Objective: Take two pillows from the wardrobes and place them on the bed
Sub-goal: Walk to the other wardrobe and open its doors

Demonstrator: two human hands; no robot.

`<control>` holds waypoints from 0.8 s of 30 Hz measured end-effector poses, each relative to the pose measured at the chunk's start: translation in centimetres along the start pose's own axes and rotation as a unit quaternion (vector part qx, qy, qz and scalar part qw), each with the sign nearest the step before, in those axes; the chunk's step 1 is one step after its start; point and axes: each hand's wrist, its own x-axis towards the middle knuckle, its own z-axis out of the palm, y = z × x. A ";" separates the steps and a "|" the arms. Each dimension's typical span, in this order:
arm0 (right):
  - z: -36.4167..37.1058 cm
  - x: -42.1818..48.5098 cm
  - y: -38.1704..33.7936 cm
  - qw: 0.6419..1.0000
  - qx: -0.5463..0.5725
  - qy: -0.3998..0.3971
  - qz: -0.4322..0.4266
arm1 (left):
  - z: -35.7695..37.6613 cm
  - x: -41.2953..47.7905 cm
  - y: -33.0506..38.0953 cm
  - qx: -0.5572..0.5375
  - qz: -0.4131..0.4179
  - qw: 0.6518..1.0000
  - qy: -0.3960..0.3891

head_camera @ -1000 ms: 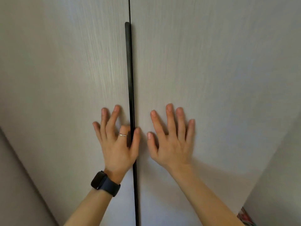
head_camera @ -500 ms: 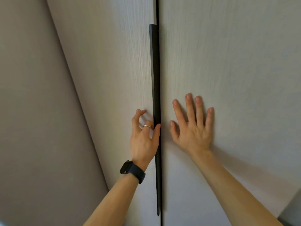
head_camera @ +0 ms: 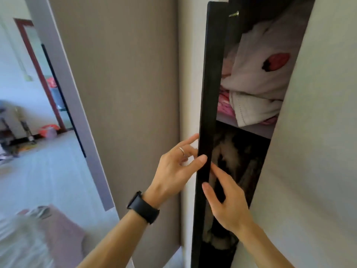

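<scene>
The left wardrobe door (head_camera: 209, 74) stands ajar, seen edge-on with its black handle strip toward me. My left hand (head_camera: 173, 171) pinches that edge, thumb on the black strip and fingers behind the door. My right hand (head_camera: 226, 204) is spread flat just inside the gap, fingertips against the strip's inner side, holding nothing. On the upper shelf (head_camera: 257, 130) lies a bulky white pillow-like bundle with a red spot (head_camera: 260, 70), above a folded white cloth (head_camera: 253, 111) and pink fabric (head_camera: 224, 107). The right door (head_camera: 318, 151) is closed and hides the rest.
Dark hanging clothes (head_camera: 237, 161) fill the compartment under the shelf. A grey-brown wall panel (head_camera: 125, 93) stands left of the wardrobe. Further left, an open doorway (head_camera: 48, 84) shows another room. A blurred pink and white soft surface (head_camera: 29, 238) lies at the lower left.
The left door has swung open from closed, exposing the shelves. My left hand went from flat on the door to gripping its edge. My right hand left the right door and moved to the gap.
</scene>
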 end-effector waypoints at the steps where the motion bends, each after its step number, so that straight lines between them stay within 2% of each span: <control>1: 1.3 0.1 -0.5 1.000 0.007 -0.009 -0.012 | -1.3 -0.4 -0.1 -0.024 -0.014 1.000 -0.007; 4: 4.8 1.0 -1.7 0.999 0.008 -0.019 -0.049 | -4.7 -1.5 0.1 -0.048 -0.055 0.997 -0.017; 7: 7.3 2.5 -2.5 0.996 -0.008 -0.036 -0.084 | -7.1 -2.2 0.8 0.017 -0.078 0.997 0.014; 11: 9.7 4.7 -3.4 0.991 -0.005 -0.053 -0.120 | -9.9 -2.2 1.5 0.116 -0.077 0.983 0.118; 17: 12.6 8.1 -5.6 0.985 -0.018 -0.065 -0.161 | -12.7 -1.2 3.0 0.200 -0.024 0.944 0.260; 24: 15.9 10.0 -7.6 0.981 -0.048 -0.104 -0.159 | -15.3 -0.6 0.9 0.170 -0.068 0.910 0.373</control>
